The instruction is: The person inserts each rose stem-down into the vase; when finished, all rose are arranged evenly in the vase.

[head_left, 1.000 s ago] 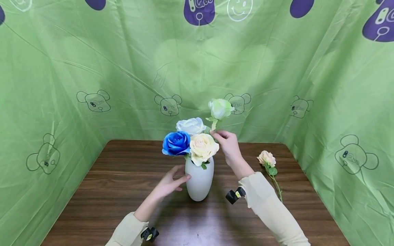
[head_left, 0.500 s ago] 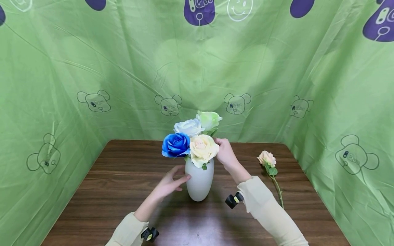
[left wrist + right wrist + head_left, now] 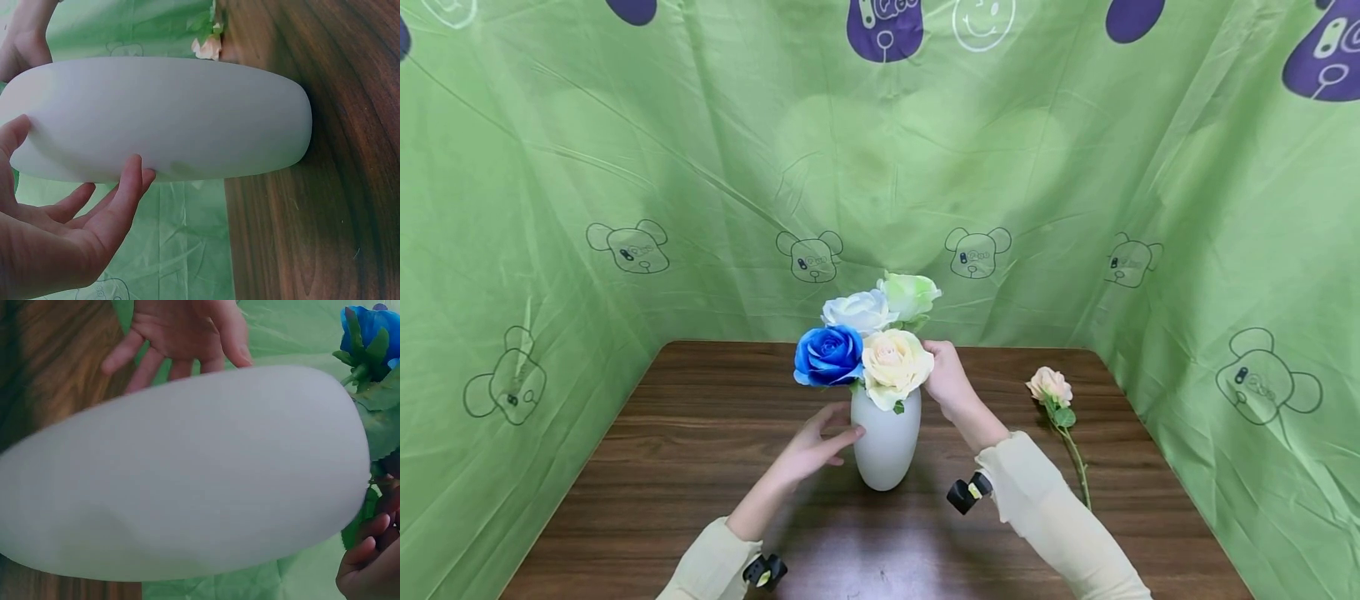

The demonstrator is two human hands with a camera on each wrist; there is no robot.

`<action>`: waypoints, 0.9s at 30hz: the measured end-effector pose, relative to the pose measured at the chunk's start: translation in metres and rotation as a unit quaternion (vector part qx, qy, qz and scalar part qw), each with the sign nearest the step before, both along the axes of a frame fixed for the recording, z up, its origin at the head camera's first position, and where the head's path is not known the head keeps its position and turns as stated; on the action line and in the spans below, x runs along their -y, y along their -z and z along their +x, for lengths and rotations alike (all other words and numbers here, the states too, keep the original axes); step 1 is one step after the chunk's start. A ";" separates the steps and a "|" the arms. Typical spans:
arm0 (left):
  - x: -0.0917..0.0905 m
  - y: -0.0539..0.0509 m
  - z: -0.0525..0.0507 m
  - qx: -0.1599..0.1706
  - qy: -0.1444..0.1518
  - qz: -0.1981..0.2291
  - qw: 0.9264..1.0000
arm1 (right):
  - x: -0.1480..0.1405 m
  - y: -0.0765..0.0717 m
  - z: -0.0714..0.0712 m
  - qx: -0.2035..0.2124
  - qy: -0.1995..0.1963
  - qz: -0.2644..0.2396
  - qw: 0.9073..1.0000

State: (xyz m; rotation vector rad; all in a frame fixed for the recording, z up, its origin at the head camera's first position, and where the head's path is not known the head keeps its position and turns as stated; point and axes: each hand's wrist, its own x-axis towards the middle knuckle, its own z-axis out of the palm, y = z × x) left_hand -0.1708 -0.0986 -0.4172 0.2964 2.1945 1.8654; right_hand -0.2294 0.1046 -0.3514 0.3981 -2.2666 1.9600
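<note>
A white vase (image 3: 886, 446) stands upright on the table, holding a blue rose (image 3: 829, 355), a pale blue-white rose (image 3: 859, 311), a cream rose (image 3: 897, 367) and a pale green rose (image 3: 910, 295). My left hand (image 3: 811, 446) rests its spread, fairly straight fingers against the vase's left side, as the left wrist view also shows. Behind the mouth of the vase, at its right, my right hand (image 3: 951, 383) pinches the green rose low down; the cream rose covers its fingertips in the head view. The right wrist view shows curled fingers (image 3: 375, 526) beside the rim, among leaves.
A peach-pink rose (image 3: 1051, 387) with a long green stem lies on the wooden table (image 3: 700, 433) to the right. Green cloth (image 3: 715, 167) with printed bear faces hangs around the back and sides. Small black cameras (image 3: 968, 492) are worn at both wrists.
The green rose has come down and left into the vase with my right hand, settling behind the cream rose. The blue and pale blue-white roses shifted slightly. My left hand stayed still.
</note>
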 end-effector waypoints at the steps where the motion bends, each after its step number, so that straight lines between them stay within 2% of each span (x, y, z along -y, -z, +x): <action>1: 0.000 0.004 -0.002 0.001 -0.002 0.000 1.000 | 0.001 0.000 0.001 0.003 0.001 -0.004 1.000; 4: 0.001 0.014 -0.006 0.001 -0.005 -0.002 1.000 | 0.001 0.001 0.001 -0.003 0.001 -0.006 1.000; 7: 0.001 0.018 -0.008 -0.001 -0.005 -0.008 1.000 | 0.001 0.002 -0.001 -0.028 0.006 0.006 1.000; 10: 0.001 0.019 -0.008 -0.003 -0.004 -0.011 1.000 | -0.001 0.002 -0.004 -0.045 0.008 0.022 0.999; 13: 0.002 0.018 -0.008 -0.001 -0.007 -0.008 1.000 | -0.002 0.002 -0.005 -0.043 0.002 0.026 0.999; 17: 0.001 0.006 -0.002 0.002 -0.006 -0.001 1.000 | -0.003 0.002 -0.004 -0.040 -0.010 0.030 0.999; 19: 0.001 0.005 -0.002 0.000 -0.002 0.000 1.000 | -0.003 -0.002 0.000 -0.045 -0.017 0.038 0.998; 21: 0.000 0.006 -0.003 0.000 -0.002 -0.004 1.000 | -0.005 -0.001 0.001 -0.047 -0.026 0.049 0.997; 23: 0.001 0.012 -0.005 -0.005 -0.002 -0.005 1.000 | -0.007 -0.004 0.005 -0.047 -0.030 0.057 0.997; 24: 0.001 0.016 -0.007 -0.005 -0.002 -0.007 1.000 | -0.006 -0.006 0.007 -0.047 -0.029 0.059 0.997; 27: 0.001 0.016 -0.007 -0.004 -0.005 -0.009 1.000 | -0.003 -0.011 0.013 -0.046 -0.013 0.048 0.998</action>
